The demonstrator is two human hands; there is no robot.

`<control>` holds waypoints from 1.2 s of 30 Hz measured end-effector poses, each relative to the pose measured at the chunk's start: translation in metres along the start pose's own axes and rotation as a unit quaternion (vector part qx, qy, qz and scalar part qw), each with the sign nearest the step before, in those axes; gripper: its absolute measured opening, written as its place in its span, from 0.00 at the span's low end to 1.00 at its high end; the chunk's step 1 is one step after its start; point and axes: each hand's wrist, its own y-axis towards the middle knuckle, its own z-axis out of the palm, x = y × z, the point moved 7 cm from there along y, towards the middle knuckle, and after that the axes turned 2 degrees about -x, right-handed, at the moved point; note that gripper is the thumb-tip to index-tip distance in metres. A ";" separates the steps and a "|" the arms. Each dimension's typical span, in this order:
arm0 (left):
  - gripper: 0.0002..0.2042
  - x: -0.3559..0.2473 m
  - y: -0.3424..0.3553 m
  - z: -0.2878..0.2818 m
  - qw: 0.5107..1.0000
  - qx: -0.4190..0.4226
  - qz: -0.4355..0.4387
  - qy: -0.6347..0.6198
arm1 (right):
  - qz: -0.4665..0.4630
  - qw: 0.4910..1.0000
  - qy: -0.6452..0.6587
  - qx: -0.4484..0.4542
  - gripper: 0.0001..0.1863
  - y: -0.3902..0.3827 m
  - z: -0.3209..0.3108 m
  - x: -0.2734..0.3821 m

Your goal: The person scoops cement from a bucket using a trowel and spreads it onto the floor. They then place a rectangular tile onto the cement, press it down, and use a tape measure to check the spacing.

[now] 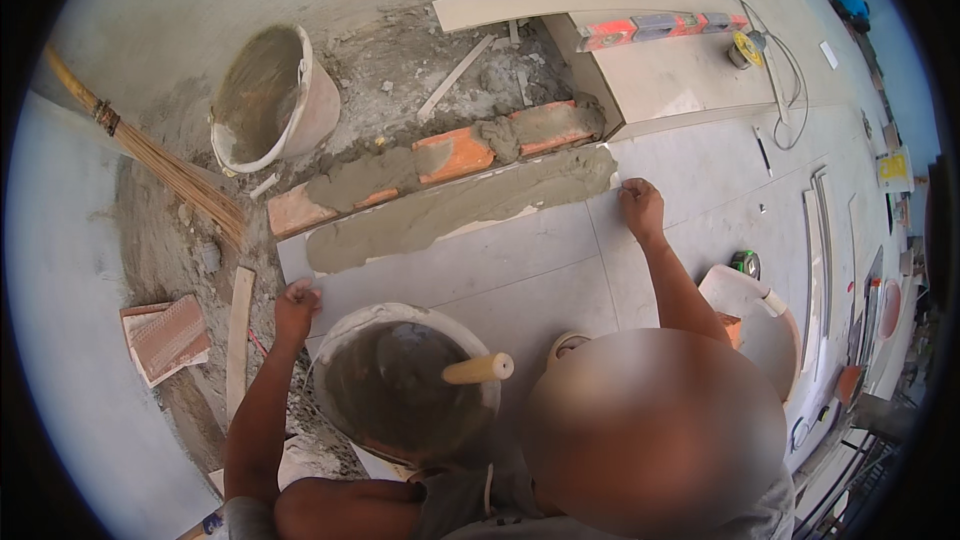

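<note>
A long narrow tile strip, thickly coated with wet grey mortar, lies in front of a row of orange bricks. At its left end is my left hand, fingers curled in a pinch. My right hand pinches at the right end, its fingertips partly hidden. Just nearer than the strip, a bucket of mortar stands close to my left forearm. A wooden tool handle sticks out over its rim; the rest of that tool is hidden.
Behind left stands another mortar-smeared bucket, beside a straw broom. A red spirit level and grinder rest on the tiled step. On the right are a tape measure, a pale basin and long trim strips.
</note>
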 end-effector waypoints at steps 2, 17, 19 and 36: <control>0.20 0.005 0.003 0.006 0.999 -0.015 0.010 -0.026 | 0.005 1.000 0.022 -0.012 0.08 0.004 -0.002 -0.003; 0.14 -0.006 -0.007 0.018 0.997 -0.053 0.059 -0.010 | 0.021 0.998 0.055 -0.002 0.09 0.011 -0.005 -0.003; 0.14 -0.007 -0.007 0.015 0.997 -0.036 0.073 0.012 | 0.023 0.998 0.055 0.009 0.08 0.008 -0.003 0.002; 0.28 -0.058 -0.043 0.024 0.976 0.112 -0.024 0.183 | 0.084 0.996 0.017 -0.025 0.06 -0.016 -0.089 -0.041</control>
